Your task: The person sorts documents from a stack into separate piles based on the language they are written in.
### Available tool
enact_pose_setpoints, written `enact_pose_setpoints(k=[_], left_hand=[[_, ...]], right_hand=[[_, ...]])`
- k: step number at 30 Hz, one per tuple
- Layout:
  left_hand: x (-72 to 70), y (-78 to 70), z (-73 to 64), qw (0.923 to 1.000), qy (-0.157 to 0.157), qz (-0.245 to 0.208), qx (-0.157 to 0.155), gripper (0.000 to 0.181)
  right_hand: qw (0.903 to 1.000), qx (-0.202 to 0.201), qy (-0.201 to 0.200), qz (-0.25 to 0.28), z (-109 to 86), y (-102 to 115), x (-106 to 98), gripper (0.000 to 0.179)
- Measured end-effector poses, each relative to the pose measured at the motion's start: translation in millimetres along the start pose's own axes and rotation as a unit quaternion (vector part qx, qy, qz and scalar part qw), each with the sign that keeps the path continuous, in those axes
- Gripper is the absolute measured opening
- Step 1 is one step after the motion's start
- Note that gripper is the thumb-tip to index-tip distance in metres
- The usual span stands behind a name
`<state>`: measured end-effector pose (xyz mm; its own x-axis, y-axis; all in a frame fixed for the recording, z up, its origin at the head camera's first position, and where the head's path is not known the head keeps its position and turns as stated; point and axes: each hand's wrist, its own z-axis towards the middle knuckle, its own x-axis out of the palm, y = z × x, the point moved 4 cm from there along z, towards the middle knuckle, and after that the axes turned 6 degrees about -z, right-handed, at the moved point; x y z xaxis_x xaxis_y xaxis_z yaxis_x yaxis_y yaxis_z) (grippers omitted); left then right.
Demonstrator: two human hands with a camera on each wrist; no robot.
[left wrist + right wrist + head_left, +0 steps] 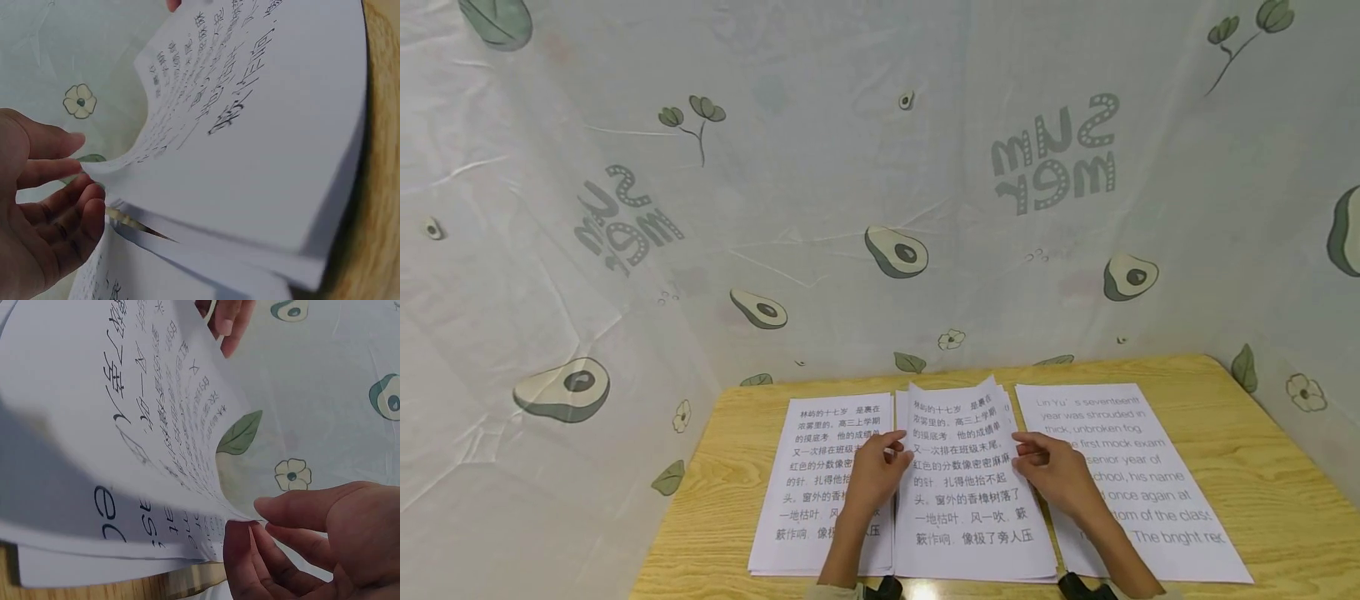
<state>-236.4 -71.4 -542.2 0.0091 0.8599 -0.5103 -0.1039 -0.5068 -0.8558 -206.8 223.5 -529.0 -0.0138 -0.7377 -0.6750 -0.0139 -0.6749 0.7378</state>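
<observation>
A printed sheet of paper with Chinese text lies over the middle stack, its side edges and top corners curving upward. My left hand holds its left edge at the fingertips, beside the left stack of paper. In the left wrist view, the left hand has the sheet's edge by its thumb and forefinger, other fingers loosely bent. My right hand pinches the sheet's right edge, above the right stack of paper. The right wrist view shows this edge between thumb and fingers of the right hand.
The papers lie in three groups side by side on a wooden table. The left group shows Chinese text, the right one English. Behind and beside the table hangs a pale curtain printed with avocados, leaves and flowers.
</observation>
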Motion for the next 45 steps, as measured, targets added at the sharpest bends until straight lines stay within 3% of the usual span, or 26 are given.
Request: enact_pose_setpoints(k=[17,31,38,45], left_hand=[[2.0,2.4,-2.9,0.9998,-0.001,-0.02,-0.003,0.048],[-8.5,2.8,1.9,0.9977,-0.01,-0.066,-0.011,0.05],[-14.3,7.5,2.5,0.988,0.003,-0.15,-0.038,0.05],[-18.3,14.0,3.2,0.9745,0.009,-0.215,-0.065,0.049]], right_hand=[[0.9999,0.006,-0.004,0.014,-2.4,-1.6,1.2,0.045],[0.9996,0.0,-0.006,0.026,-1.9,-2.5,-7.4,0.046],[0.9987,0.01,0.005,0.05,-1.9,-3.7,-9.0,0.047],[0.9919,0.034,0.033,0.118,-0.7,-6.1,-7.3,0.051]])
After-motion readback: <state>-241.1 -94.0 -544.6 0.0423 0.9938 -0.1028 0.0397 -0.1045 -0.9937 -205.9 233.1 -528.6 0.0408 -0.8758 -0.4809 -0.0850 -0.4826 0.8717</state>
